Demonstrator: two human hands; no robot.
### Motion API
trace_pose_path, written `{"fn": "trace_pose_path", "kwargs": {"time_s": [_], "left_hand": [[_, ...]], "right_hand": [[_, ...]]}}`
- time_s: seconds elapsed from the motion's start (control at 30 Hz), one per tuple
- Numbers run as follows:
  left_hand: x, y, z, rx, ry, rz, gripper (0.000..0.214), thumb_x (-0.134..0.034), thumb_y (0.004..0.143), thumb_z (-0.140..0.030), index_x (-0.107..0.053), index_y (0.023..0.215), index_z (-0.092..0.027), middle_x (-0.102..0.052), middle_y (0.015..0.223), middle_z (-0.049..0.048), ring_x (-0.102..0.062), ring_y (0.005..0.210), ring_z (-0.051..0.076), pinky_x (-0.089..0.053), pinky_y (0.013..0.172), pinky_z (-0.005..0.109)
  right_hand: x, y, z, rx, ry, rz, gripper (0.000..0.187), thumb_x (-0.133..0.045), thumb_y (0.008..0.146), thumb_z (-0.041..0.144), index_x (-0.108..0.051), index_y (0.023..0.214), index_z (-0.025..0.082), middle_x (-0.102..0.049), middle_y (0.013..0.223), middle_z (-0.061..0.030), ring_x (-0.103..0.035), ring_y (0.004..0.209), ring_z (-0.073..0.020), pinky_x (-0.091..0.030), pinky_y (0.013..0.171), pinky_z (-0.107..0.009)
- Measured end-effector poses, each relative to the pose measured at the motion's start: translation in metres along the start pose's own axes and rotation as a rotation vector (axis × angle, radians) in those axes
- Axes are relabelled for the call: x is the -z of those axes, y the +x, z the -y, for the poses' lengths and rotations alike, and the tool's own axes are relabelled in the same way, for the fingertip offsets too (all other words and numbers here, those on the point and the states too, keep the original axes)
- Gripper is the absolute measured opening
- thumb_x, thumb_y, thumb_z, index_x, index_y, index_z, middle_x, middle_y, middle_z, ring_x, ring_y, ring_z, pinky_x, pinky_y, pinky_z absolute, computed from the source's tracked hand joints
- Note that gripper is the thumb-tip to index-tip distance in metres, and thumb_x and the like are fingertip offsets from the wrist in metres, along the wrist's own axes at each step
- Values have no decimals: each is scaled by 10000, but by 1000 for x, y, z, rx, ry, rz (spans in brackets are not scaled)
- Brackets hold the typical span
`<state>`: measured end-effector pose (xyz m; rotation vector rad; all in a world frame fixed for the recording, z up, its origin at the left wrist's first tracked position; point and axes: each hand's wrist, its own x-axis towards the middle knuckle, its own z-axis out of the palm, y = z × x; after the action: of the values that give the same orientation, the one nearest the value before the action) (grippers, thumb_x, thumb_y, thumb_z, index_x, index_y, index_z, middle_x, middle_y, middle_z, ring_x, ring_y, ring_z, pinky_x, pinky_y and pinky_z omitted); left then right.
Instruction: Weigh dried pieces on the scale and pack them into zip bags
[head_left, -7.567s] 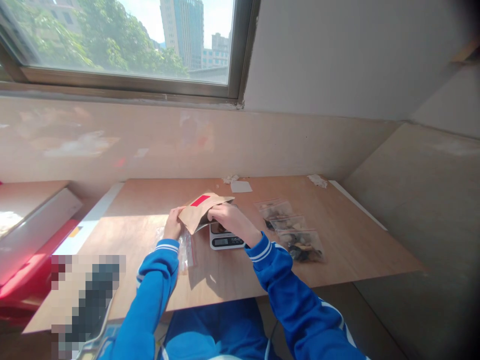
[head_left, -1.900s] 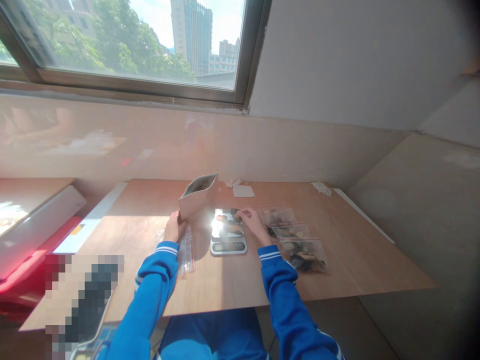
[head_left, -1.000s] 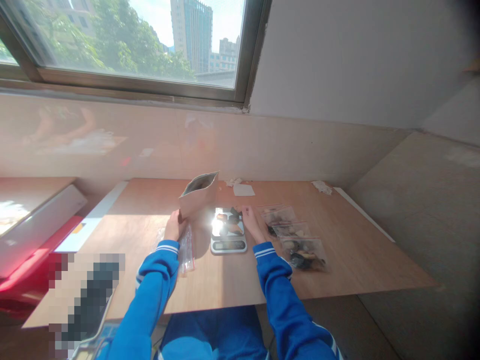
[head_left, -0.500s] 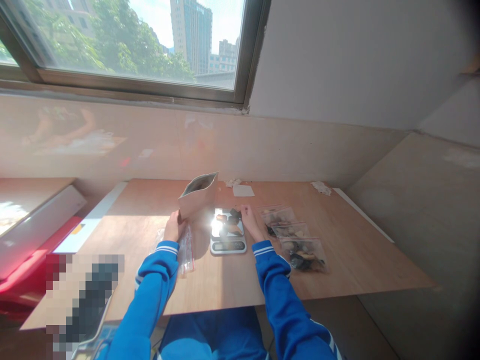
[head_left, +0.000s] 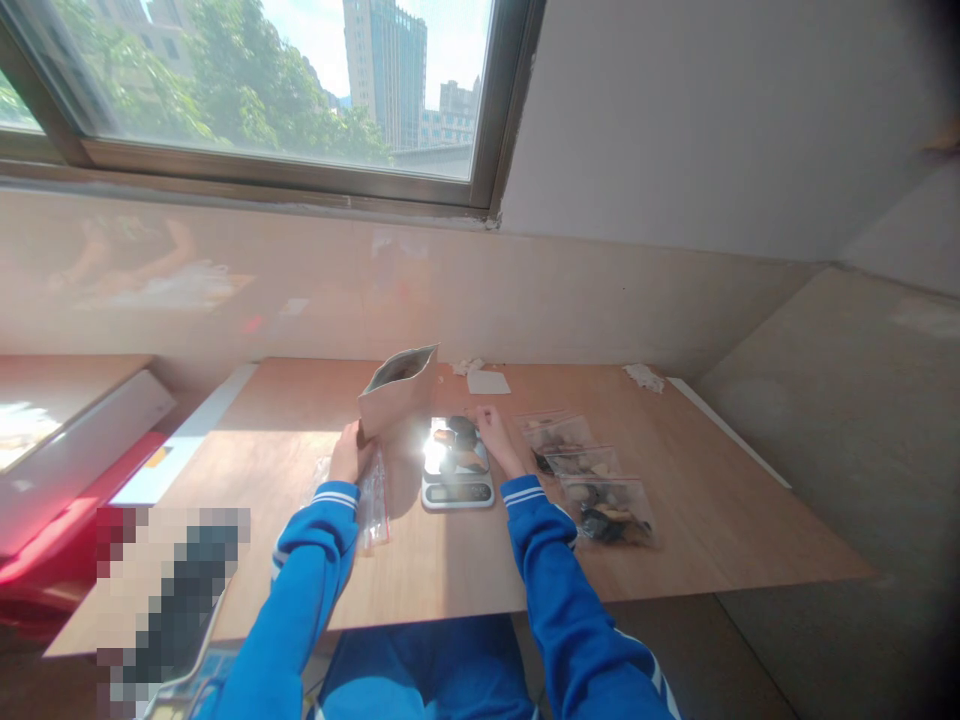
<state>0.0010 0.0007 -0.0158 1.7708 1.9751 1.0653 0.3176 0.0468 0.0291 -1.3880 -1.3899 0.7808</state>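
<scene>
A small white digital scale (head_left: 457,497) sits in front of me, with several dark and brown stone-like pieces (head_left: 466,434) on its glinting plate. My right hand (head_left: 496,436) is at the plate's right edge, beside the dark pieces, its fingers curled together; whatever they hold is hidden. Behind and left of the scale stands a brown paper bag (head_left: 397,400), its mouth gaping. My left hand (head_left: 347,452) closes on the bag's lower left corner. Under and beside that wrist lie clear zip bags (head_left: 375,510), which look flat.
Several filled clear zip bags (head_left: 607,512) lie to the right of the scale. At the table's back are a white card (head_left: 488,382) and crumpled tissue (head_left: 643,377). A red chair (head_left: 45,580) and another table (head_left: 67,380) stand at left.
My right hand has shifted slightly left and up over the scale's edge. A dark piece on the plate sits a little further left. My left hand and the paper bag have stayed put.
</scene>
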Motion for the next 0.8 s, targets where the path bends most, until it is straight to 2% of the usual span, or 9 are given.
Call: {"fn": "trace_pose_path", "kwargs": {"time_s": [0.13,0.3,0.47,0.63,0.8], "left_hand": [[-1,0,2,-11,-14,-16,331,-599,810,-292,-575,1122,-183,-611,1074,119,-592,1022,278,-477,912,410],[-1,0,3,-17,-15,-7,337,-599,806,-279,-569,1123,-169,-612,1079,121,-588,1023,273,-471,914,401],[1,0,0,-16,-21,6,341,-582,802,-264,-566,1120,-141,-610,1102,129,-588,1021,261,-466,904,363],[2,-1,-2,-10,-7,7,356,-567,801,-260,-558,1137,-141,-605,1106,132,-586,1023,255,-461,906,354],[7,-3,-7,12,38,6,317,-554,814,-299,-552,1106,-176,-610,1041,113,-593,983,273,-464,870,384]], "right_hand": [[4,-4,2,18,10,-20,349,-495,823,560,-538,768,218,-639,763,-36,-597,751,-198,-445,706,-306],[24,-19,-4,2,40,-110,390,-483,823,608,-537,770,225,-654,794,-61,-619,778,-219,-475,730,-334],[41,-43,-21,-63,74,-181,414,-531,793,644,-537,775,230,-644,710,-49,-614,674,-216,-487,618,-328],[43,-65,-31,-103,103,-218,462,-576,743,672,-550,763,211,-644,726,-50,-594,619,-196,-476,564,-316],[45,-79,-36,-135,124,-235,487,-593,719,684,-566,752,198,-632,703,-45,-587,619,-196,-474,596,-327]]}}
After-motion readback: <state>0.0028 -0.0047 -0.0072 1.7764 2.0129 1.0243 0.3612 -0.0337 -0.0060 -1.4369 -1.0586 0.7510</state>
